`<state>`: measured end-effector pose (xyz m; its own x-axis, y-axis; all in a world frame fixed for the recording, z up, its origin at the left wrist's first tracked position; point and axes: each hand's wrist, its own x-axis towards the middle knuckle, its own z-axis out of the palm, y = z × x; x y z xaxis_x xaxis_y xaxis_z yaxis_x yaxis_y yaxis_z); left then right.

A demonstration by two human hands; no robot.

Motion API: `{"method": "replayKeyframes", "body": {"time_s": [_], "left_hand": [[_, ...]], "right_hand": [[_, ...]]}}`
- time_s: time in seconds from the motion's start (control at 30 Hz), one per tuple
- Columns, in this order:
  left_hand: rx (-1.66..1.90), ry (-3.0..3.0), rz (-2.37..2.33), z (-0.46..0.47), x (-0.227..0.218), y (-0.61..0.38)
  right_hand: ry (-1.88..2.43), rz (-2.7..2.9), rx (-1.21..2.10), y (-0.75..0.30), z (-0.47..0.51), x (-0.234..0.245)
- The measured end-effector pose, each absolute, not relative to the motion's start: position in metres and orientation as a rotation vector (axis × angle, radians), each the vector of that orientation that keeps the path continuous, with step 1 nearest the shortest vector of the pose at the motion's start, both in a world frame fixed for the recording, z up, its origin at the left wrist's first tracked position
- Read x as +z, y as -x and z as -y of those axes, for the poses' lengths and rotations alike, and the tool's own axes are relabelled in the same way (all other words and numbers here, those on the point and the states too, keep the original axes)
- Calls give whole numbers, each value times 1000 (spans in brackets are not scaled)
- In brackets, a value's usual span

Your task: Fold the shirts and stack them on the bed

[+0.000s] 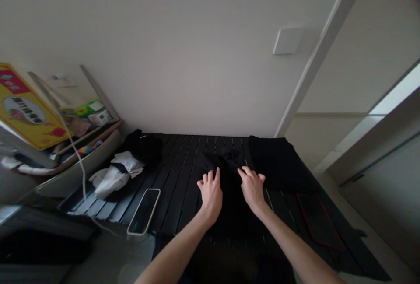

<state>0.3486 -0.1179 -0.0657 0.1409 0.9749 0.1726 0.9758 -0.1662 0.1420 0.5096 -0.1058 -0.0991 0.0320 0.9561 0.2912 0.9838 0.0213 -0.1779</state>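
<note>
My left hand [210,195] and my right hand [252,187] rest side by side, fingers spread, on a black cloth garment [223,166] lying bunched on a dark slatted surface [179,187]. Neither hand grips anything. Another black garment [278,161] lies flat just beyond my right hand. Further right is a dark flat piece with a red edge [318,222]. Left of my left hand lies a smartphone with a pale case [143,212], screen up. Beyond it are a white cloth [111,181] and a black cloth heap [142,146].
A white cable [82,166] hangs down at the left, past a yellow and red printed board [28,109] and a shelf with boxes [88,117]. A white wall [170,47] stands behind the slats, and a door frame [323,47] rises at the right.
</note>
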Motion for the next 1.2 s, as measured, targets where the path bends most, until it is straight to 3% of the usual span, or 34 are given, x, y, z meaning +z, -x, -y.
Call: {"method": "replayKeyframes", "body": {"time_s": [0.23,0.4,0.57,0.8,0.97,1.2], "left_hand": [[-698,2493,1818,85,-20,-438],[-766,2644,1593,38,-21,-495],[-672,2556,1684,37,-70,-502],[-363,2625,1792,80,-166,-424],[-349,2652,1796,89,-178,-375],[-255,2337,1985,65,-166,-287]], "right_hand": [[2047,1905,-539,-618,81,-30],[2243,1750,-682,-695,38,-11],[2380,1719,-637,-697,28,-61],[2188,1991,-274,-592,46,-166],[2190,1986,-149,-530,58,-204],[2096,1991,-182,-526,61,-219]]}}
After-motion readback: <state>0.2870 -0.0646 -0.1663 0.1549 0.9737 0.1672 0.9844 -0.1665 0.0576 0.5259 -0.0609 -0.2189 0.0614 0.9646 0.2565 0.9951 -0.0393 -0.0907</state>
